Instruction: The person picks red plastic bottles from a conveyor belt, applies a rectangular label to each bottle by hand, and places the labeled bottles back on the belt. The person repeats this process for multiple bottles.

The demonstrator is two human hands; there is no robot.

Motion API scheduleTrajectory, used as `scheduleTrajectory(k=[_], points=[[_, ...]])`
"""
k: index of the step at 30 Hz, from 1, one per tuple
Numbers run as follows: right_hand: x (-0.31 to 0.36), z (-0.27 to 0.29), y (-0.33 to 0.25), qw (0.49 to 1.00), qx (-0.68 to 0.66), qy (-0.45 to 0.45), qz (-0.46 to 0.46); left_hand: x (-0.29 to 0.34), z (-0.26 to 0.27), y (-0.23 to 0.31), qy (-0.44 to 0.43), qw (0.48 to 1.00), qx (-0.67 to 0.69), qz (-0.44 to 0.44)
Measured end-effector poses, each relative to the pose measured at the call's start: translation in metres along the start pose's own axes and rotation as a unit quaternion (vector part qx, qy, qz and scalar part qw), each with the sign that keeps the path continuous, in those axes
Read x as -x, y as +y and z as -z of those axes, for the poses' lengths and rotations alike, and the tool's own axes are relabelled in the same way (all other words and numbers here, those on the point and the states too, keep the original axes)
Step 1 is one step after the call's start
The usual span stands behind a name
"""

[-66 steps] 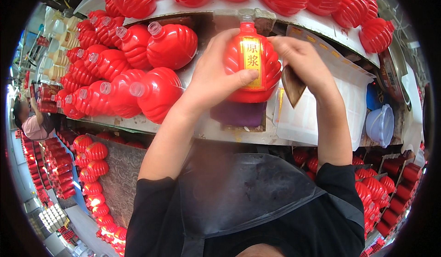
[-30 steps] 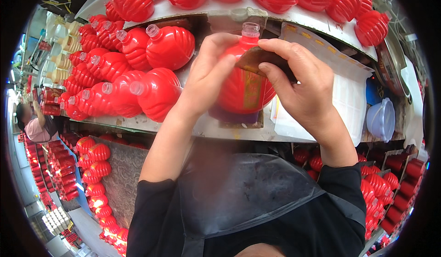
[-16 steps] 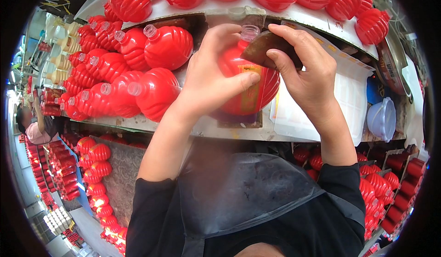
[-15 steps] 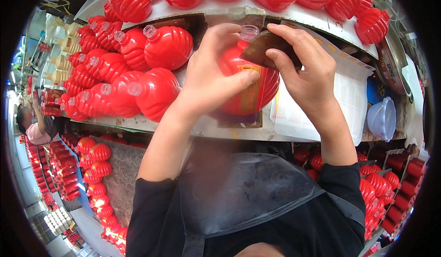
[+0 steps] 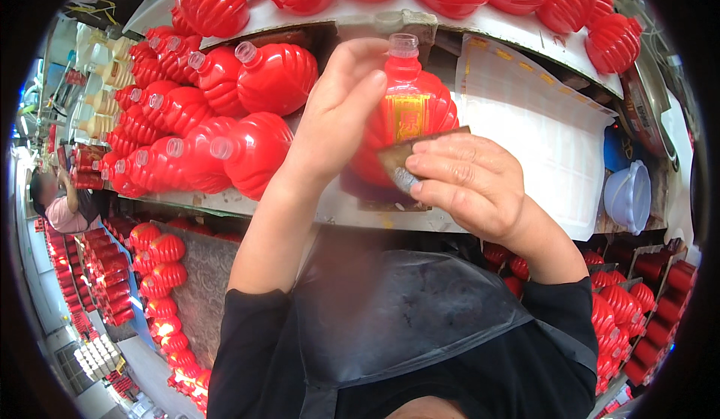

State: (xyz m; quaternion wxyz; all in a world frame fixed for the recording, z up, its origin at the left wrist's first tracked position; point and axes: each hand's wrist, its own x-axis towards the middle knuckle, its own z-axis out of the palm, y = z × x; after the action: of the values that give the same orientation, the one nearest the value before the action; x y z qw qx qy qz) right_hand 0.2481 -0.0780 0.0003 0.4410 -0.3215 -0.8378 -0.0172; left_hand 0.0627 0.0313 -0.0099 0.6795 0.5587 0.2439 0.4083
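From my head view, the bottle [image 5: 426, 93] was in front of me, its clear neck pointing away; my right hand and the scraper [image 5: 391, 158] hid part of its lower body and the label's [image 5: 409, 112] lower end. My left fingers [image 5: 358, 49] were half curled along its left side, thumb apart; their tips went behind it, so I couldn't tell how firmly they gripped. My right fingers [image 5: 442, 163] were closed on the scraper, a thin, brown, stained plate, angled across the bottle. The plastic was glossy red, ribbed and rounded; the label was a yellow strip. Under its base, a purple pad [image 5: 366, 193] barely showed on the pale surface [image 5: 341, 213]. A translucent sheet [image 5: 555, 134] lay to the right, and more bottles [image 5: 262, 153] to the left, the farther ones overlapping.
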Motion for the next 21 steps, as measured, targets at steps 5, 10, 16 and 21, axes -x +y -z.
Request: scheduleTrajectory(k=[5, 10, 16, 21], points=[[-0.007, 0.006, -0.003, 0.994, 0.061, 0.067, -0.064, 0.002, -0.001, 0.000, -0.003, 1.000, -0.006, -0.007], [-0.015, -0.006, -0.015, 0.993, 0.111, 0.009, -0.039, 0.006, -0.003, -0.001, 0.000, 1.000, -0.006, -0.020], [-0.017, -0.005, -0.015, 0.996, 0.053, 0.036, -0.068, 0.003, 0.001, -0.001, -0.009, 0.999, -0.049, -0.013], [-0.032, 0.007, 0.004, 0.925, 0.055, 0.172, -0.335, 0.000, 0.002, -0.001, -0.006, 0.997, -0.076, -0.012]])
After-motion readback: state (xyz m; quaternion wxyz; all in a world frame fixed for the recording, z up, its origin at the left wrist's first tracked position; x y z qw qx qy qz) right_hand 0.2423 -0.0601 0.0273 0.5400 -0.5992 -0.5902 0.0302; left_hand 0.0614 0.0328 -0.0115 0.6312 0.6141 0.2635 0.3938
